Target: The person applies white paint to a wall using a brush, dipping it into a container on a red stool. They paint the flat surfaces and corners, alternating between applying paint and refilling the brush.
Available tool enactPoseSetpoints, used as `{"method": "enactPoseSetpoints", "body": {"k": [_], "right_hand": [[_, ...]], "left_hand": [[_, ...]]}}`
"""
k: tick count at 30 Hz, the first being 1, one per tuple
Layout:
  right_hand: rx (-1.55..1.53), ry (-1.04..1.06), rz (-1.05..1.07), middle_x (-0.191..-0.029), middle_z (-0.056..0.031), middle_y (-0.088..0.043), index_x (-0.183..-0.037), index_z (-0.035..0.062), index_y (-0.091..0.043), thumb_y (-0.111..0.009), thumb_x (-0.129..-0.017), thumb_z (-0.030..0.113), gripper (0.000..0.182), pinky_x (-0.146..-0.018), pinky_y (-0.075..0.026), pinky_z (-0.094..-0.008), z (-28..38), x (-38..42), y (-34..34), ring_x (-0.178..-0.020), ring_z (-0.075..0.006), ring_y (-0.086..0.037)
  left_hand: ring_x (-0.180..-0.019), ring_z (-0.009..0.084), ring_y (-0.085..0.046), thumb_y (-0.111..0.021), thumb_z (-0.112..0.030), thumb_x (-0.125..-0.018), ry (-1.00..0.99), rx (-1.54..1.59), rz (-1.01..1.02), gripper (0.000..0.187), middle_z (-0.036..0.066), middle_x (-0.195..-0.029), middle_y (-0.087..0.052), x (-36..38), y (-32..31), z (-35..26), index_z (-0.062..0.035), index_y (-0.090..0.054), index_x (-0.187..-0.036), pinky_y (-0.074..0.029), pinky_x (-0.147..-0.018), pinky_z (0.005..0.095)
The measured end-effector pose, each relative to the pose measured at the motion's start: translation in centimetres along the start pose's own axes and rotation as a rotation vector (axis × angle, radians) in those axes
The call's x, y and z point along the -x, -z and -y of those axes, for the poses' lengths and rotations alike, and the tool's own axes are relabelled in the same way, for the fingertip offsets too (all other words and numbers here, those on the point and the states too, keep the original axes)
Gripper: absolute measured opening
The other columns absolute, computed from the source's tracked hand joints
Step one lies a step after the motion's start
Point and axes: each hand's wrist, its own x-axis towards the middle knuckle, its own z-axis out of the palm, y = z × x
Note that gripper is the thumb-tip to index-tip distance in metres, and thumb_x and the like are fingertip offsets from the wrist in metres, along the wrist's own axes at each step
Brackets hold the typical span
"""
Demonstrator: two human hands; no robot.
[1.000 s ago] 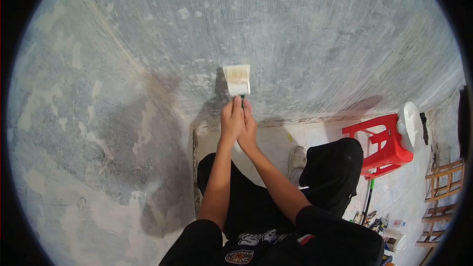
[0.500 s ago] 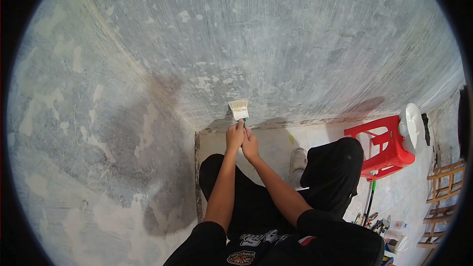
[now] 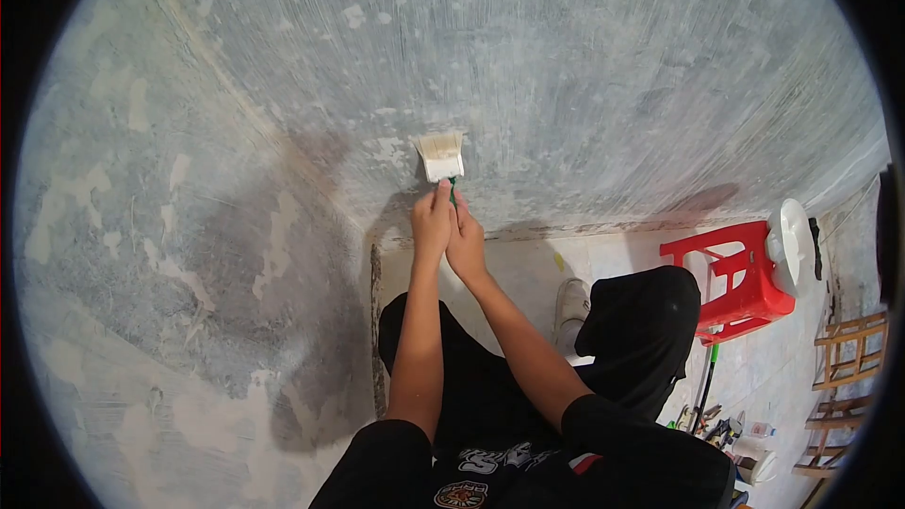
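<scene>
Patchy grey wall (image 3: pixel 584 66) is shown above pale floor (image 3: pixel 514 273), with a wide brush (image 3: pixel 443 168) held bristles-up at its lower part, the green handle (image 3: pixel 452 192) gripped by both the left hand (image 3: pixel 431 224) and the right hand (image 3: pixel 465 243). Uneven streaks could be left — caused by unsteady pressure or by bristles snagged on rough patches. Most of the handle is covered by fingers, firm bristle contact cannot be confirmed, and the jumbled small items (image 3: pixel 726 429) are hard to distinguish.

Red stool (image 3: pixel 742 285) looks plastic, wall (image 3: pixel 566 85) rough.
</scene>
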Motion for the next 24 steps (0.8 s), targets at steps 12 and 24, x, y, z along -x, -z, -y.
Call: {"method": "enactPoseSetpoints", "body": {"k": [12, 24], "right_hand": [[0.135, 0.174, -0.107, -0.103, -0.0311, -0.069, -0.132, -0.0038, -0.06, -0.052, -0.105, 0.022, 0.039, -0.09, -0.052, -0.0412, -6.6, 5.9, 2.3, -0.109, -0.0344, -0.071], [0.081, 0.119, -0.068, -0.079, -0.0288, -0.066, -0.101, -0.0075, -0.066, -0.049, -0.106, 0.029, 0.041, -0.068, -0.05, -0.0452, -7.1, 0.4, -0.1, -0.071, -0.0373, -0.068]], "left_hand": [[-0.065, 0.0168, -0.063, -0.052, -0.038, -0.106, 0.119, -0.014, 0.004, 0.053, 0.009, -0.07, -0.069, 7.4, -1.5, 0.6, 0.0048, -0.068, -0.078, -0.05, -0.064, 0.0327], [-0.063, 0.0167, -0.06, -0.055, -0.043, -0.104, 0.055, -0.202, -0.068, 0.057, 0.01, -0.064, -0.064, 1.8, -1.0, 3.4, 0.0043, -0.067, -0.075, -0.049, -0.064, 0.0343]]}}
